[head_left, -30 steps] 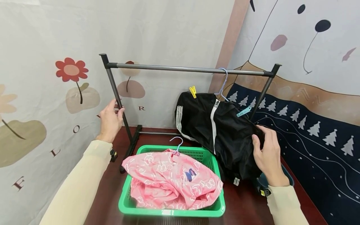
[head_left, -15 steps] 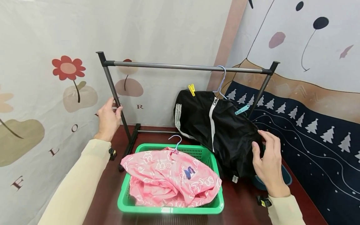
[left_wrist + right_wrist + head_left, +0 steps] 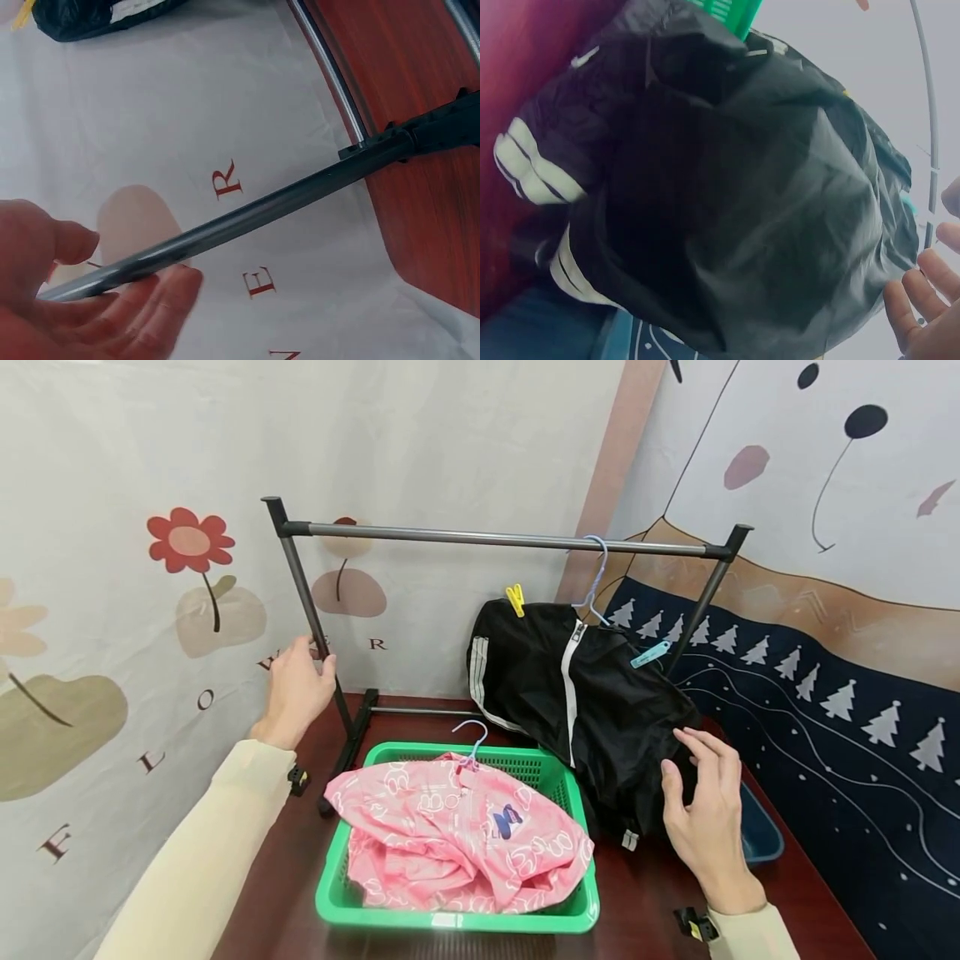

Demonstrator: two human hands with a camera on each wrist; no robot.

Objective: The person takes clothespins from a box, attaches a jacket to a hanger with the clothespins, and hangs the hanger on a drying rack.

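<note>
My left hand (image 3: 296, 693) is at the left post (image 3: 302, 589) of a grey clothes rack. In the left wrist view its fingers (image 3: 169, 307) lie behind the post, the thumb stands apart in front, and the grip is not closed. A black zip jacket (image 3: 622, 718) hangs crookedly on a lilac hanger (image 3: 598, 578) from the rack's top bar (image 3: 450, 536). Its shoulders carry a yellow clothespin (image 3: 514, 600) and a blue one (image 3: 651, 654). Close to the jacket's right sleeve is my right hand (image 3: 708, 818), fingers loosely bent and spread, holding nothing; contact is unclear.
In front of the rack stands a green basket (image 3: 457, 923) with a pink patterned jacket (image 3: 450, 835) on a lilac hanger (image 3: 474, 742). A blue container (image 3: 763, 835) is partly hidden behind my right hand. Printed curtains back the dark red table (image 3: 637, 910).
My right hand has dropped lower along the black jacket's sleeve. The left hand has slid slightly down beside the post. Jackets, basket and rack look the same.
</note>
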